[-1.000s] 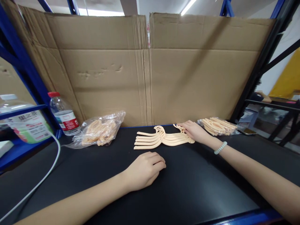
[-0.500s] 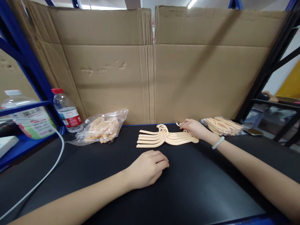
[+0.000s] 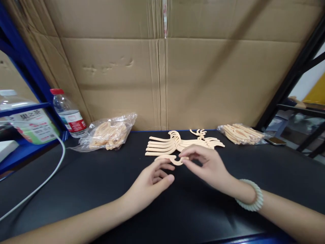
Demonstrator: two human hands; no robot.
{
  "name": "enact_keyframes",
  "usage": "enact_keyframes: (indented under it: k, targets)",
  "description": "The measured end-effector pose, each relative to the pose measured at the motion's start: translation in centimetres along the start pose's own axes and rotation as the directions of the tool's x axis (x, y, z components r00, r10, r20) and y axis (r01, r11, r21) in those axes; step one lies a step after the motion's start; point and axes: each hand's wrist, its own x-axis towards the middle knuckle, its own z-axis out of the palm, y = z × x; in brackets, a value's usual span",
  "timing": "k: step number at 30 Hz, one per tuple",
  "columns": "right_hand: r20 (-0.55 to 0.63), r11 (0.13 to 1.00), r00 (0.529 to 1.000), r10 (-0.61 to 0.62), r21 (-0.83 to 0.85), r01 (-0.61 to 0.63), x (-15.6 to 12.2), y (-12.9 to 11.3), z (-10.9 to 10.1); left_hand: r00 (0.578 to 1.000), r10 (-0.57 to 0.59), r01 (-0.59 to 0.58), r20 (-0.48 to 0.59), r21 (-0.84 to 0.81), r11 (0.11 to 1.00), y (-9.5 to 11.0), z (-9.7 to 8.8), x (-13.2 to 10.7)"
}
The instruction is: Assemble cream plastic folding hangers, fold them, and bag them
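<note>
My right hand pinches one end of a beige curved hanger piece with a hook-like bend, above the black table. Below the piece's other end is my left hand, its thumb and fingers apart; whether the fingertips touch the piece I cannot tell. Just behind lie several beige hanger arms, fanned side by side with their curved ends bunched together. My right hand partly hides the row. A small cluster of curved beige hook pieces lies beyond it.
A clear bag of beige pieces lies at the left, another bag at the right, beside a phone. A red-capped bottle and a white cable are at the left. Cardboard walls off the back.
My right hand has come from the back right to the middle, bringing a hanger piece. My left hand has shifted slightly left and opened. The view has tilted down.
</note>
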Motion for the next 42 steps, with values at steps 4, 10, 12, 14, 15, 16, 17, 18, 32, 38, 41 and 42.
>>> enact_keyframes:
  k: [4,10,12,14,15,16,17,18,32,38,41,42]
  targets:
    - [0.139,0.977,0.983,0.122,0.160,-0.144,-0.7,1.4,1.9,0.998,-0.035,0.024,-0.057,-0.187,0.982,0.0,-0.3,0.3]
    - [0.189,1.000,0.982,-0.009,0.001,0.009,-0.9,1.6,1.7,0.996,0.034,-0.048,-0.087,-0.161,0.986,0.0,0.1,0.4]
    - [0.205,0.999,0.978,-0.033,-0.028,0.040,-0.9,1.3,1.5,0.995,0.033,-0.049,-0.096,-0.171,0.984,-0.1,0.2,0.5]
    - [0.218,0.997,0.975,-0.040,-0.061,0.054,-0.7,1.2,0.8,0.994,-0.007,-0.018,-0.113,-0.222,0.975,-0.2,0.0,0.5]
    - [0.224,0.992,0.974,-0.043,-0.109,0.069,-0.6,1.3,0.2,0.992,-0.035,0.003,-0.121,-0.257,0.966,-0.2,-0.1,0.5]
    - [0.237,0.978,0.970,-0.048,-0.188,0.094,-0.4,1.5,-0.5,0.990,-0.062,0.023,-0.128,-0.290,0.957,-0.3,-0.3,0.5]
    - [0.252,0.948,0.966,-0.051,-0.292,0.126,-0.3,1.8,-1.3,0.987,-0.084,0.037,-0.137,-0.314,0.949,-0.3,-0.6,0.5]
    - [0.277,0.899,0.959,-0.051,-0.406,0.165,-0.1,2.2,-2.1,0.983,-0.099,0.044,-0.154,-0.328,0.944,-0.3,-0.9,0.4]
    - [0.320,0.755,0.946,0.043,-0.630,0.179,0.4,6.3,-3.9,0.911,-0.037,-0.056,-0.410,-0.213,0.975,-0.5,-2.7,1.0]
    - [0.280,0.806,0.957,0.077,-0.583,0.106,0.4,5.6,-4.2,0.922,-0.026,-0.075,-0.386,-0.243,0.967,-0.2,-2.9,0.9]
    - [0.237,0.838,0.964,0.118,-0.544,0.031,0.5,4.6,-4.7,0.929,-0.017,-0.086,-0.369,-0.261,0.961,-0.4,-3.0,1.1]
    - [0.222,0.848,0.967,0.128,-0.530,0.009,0.6,4.3,-4.8,0.931,-0.014,-0.089,-0.366,-0.264,0.960,-0.4,-3.0,1.1]
